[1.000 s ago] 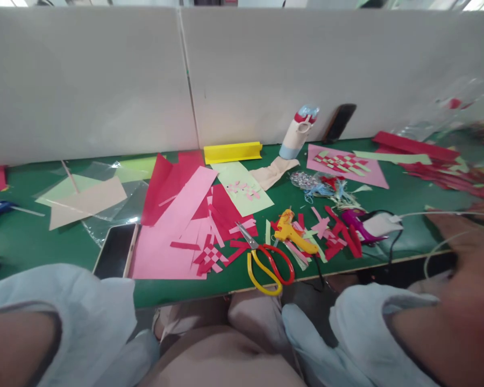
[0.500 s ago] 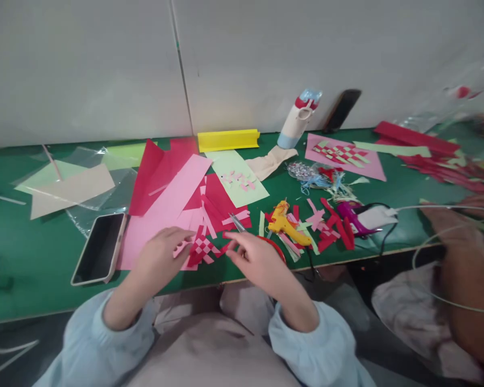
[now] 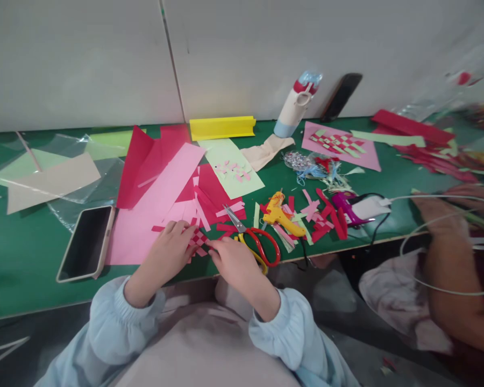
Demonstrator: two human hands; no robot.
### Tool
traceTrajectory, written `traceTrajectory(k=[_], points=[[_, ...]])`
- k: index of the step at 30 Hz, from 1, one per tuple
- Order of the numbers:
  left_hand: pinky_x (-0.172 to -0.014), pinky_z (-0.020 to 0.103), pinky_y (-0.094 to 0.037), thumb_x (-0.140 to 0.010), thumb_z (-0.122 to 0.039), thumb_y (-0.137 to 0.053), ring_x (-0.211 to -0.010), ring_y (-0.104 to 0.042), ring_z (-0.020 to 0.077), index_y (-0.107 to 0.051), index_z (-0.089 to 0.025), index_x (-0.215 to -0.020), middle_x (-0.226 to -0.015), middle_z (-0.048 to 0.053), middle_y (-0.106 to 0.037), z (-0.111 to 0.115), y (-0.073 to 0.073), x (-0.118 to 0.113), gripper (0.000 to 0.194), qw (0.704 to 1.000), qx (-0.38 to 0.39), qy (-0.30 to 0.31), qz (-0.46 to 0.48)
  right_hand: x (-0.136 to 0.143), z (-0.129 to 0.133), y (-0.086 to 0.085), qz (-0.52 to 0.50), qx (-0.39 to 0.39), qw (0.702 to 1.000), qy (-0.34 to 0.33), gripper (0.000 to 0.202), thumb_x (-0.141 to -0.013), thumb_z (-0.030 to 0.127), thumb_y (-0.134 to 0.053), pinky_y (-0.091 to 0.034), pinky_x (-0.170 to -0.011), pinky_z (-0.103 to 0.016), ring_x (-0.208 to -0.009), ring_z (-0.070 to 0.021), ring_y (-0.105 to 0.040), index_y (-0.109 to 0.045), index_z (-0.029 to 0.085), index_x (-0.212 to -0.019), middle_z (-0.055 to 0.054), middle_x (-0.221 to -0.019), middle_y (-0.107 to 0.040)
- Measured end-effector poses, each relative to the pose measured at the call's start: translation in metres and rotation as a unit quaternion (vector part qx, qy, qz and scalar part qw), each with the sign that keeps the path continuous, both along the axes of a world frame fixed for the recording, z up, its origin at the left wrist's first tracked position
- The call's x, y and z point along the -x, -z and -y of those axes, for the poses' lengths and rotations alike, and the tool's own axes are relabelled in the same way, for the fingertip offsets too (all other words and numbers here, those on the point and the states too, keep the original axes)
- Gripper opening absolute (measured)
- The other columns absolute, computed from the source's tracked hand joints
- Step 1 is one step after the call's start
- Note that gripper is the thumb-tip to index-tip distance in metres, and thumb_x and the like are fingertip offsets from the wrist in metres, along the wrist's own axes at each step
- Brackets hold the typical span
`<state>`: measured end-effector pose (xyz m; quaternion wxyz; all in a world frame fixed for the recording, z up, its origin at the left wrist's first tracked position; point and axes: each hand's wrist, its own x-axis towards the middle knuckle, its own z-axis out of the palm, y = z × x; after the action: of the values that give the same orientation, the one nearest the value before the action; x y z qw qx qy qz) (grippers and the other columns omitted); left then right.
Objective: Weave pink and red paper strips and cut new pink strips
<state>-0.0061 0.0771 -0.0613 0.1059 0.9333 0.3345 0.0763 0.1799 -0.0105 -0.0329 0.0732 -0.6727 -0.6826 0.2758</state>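
Note:
A small woven piece of red and pink paper strips (image 3: 200, 240) lies at the table's front edge, between my hands. My left hand (image 3: 167, 255) has its curled fingers on the left part of the weave, covering some of it. At its right corner, the thumb and forefinger of my right hand (image 3: 237, 264) pinch the strip ends. Scissors (image 3: 261, 244) with one red and one yellow handle rest just beyond my right hand, blades pointing away to the left. Behind the weave, several loose strips lie on red paper (image 3: 215, 180) and pink paper (image 3: 125, 236).
A phone (image 3: 86, 242) lies at left. Right of the scissors are a yellow glue gun (image 3: 282, 215), paper scraps (image 3: 322, 220) and a purple glue gun (image 3: 344, 208). A bottle (image 3: 296, 105) stands by the wall. At far right is another person's arm (image 3: 447, 252).
My hands have come closer together around the weave, and my right hand has moved off the scissors, exposing their handles. The camera view has shifted slightly.

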Motion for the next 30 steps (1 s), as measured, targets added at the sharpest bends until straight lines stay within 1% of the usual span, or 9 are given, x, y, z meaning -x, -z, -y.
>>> traceTrajectory(k=[5, 10, 12, 15, 18, 20, 22, 25, 30], points=[[-0.094, 0.052, -0.048, -0.089, -0.023, -0.057, -0.106, -0.061, 0.0357, -0.063, -0.018, -0.106, -0.108, 0.016, -0.068, -0.004, -0.007, -0.006, 0.018, 0.999, 0.033, -0.022, 0.035, 0.001, 0.0, 0.001, 0.0, 0.004, 1.0, 0.001, 0.034, -0.103, 0.026, -0.043, -0.047, -0.079, -0.033, -0.095, -0.0246, -0.07, -0.07, 0.022, -0.124, -0.011, -0.104, -0.072], [-0.08, 0.042, -0.053, -0.083, -0.021, -0.061, -0.089, -0.068, 0.028, -0.059, -0.023, -0.1, -0.095, 0.007, -0.071, -0.007, -0.021, -0.012, 0.017, 0.97, 0.178, -0.125, 0.106, -0.002, -0.001, -0.003, -0.061, 0.008, 0.997, 0.039, 0.027, -0.101, 0.025, -0.049, -0.048, -0.082, -0.032, -0.095, -0.0226, -0.07, -0.073, 0.021, -0.115, -0.01, -0.105, -0.073], [-0.073, 0.038, -0.054, -0.08, -0.026, -0.066, -0.079, -0.068, 0.0242, -0.059, -0.022, -0.103, -0.087, 0.004, -0.071, -0.007, -0.028, -0.013, 0.025, 0.93, 0.27, -0.179, 0.172, -0.006, -0.002, -0.002, -0.135, -0.004, 0.986, 0.101, 0.024, -0.1, 0.027, -0.053, -0.049, -0.083, -0.031, -0.094, -0.0206, -0.07, -0.07, 0.02, -0.114, -0.008, -0.104, -0.073], [-0.071, 0.032, -0.055, -0.068, -0.031, -0.079, -0.075, -0.068, 0.0196, -0.063, -0.019, -0.099, -0.081, 0.001, -0.069, -0.004, -0.041, -0.016, 0.037, 0.818, 0.409, -0.247, 0.319, -0.013, -0.004, 0.004, -0.264, -0.044, 0.946, 0.184, 0.028, -0.099, 0.04, -0.054, -0.051, -0.083, -0.031, -0.095, -0.0194, -0.068, -0.064, 0.018, -0.113, -0.008, -0.106, -0.072], [-0.064, 0.024, -0.053, -0.06, -0.027, -0.086, -0.069, -0.065, 0.0137, -0.065, -0.016, -0.093, -0.077, 0.0, -0.067, 0.001, -0.052, -0.021, 0.04, 0.719, 0.476, -0.289, 0.416, -0.017, -0.01, 0.01, -0.381, -0.056, 0.9, 0.203, 0.041, -0.092, 0.049, -0.062, -0.053, -0.086, -0.031, -0.101, -0.0186, -0.067, -0.059, 0.019, -0.121, -0.009, -0.112, -0.069], [-0.058, 0.021, -0.051, -0.059, -0.024, -0.087, -0.063, -0.064, 0.0112, -0.065, -0.015, -0.09, -0.074, -0.002, -0.066, 0.006, -0.057, -0.024, 0.039, 0.677, 0.5, -0.299, 0.45, -0.017, -0.014, 0.008, -0.447, -0.04, 0.868, 0.212, 0.044, -0.088, 0.047, -0.068, -0.055, -0.084, -0.029, -0.096, -0.0164, -0.068, -0.059, 0.019, -0.121, -0.007, -0.109, -0.069], [-0.053, 0.02, -0.05, -0.058, -0.021, -0.088, -0.058, -0.063, 0.0108, -0.064, -0.016, -0.087, -0.072, -0.002, -0.066, 0.01, -0.058, -0.027, 0.038, 0.655, 0.513, -0.297, 0.469, -0.018, -0.017, 0.003, -0.498, -0.009, 0.841, 0.211, 0.038, -0.084, 0.044, -0.072, -0.056, -0.074, -0.026, -0.083, -0.0137, -0.067, -0.064, 0.019, -0.111, -0.005, -0.099, -0.069], [-0.047, 0.02, -0.049, -0.059, -0.021, -0.089, -0.054, -0.064, 0.0121, -0.063, -0.016, -0.09, -0.072, -0.002, -0.067, 0.016, -0.058, -0.029, 0.041, 0.644, 0.526, -0.289, 0.475, -0.019, -0.02, -0.006, -0.543, 0.018, 0.813, 0.209, 0.033, -0.076, 0.044, -0.078, -0.052, -0.056, -0.022, -0.062, -0.0099, -0.059, -0.067, 0.017, -0.09, 0.0, -0.077, -0.065], [-0.046, 0.019, -0.049, -0.057, -0.024, -0.093, -0.056, -0.066, 0.012, -0.064, -0.015, -0.096, -0.076, 0.0, -0.071, 0.022, -0.057, -0.028, 0.049, 0.645, 0.554, -0.283, 0.444, -0.022, -0.021, -0.011, -0.558, -0.002, 0.802, 0.213, 0.035, -0.068, 0.045, -0.083, -0.048, -0.05, -0.021, -0.055, -0.0085, -0.055, -0.069, 0.015, -0.082, 0.002, -0.067, -0.063]])
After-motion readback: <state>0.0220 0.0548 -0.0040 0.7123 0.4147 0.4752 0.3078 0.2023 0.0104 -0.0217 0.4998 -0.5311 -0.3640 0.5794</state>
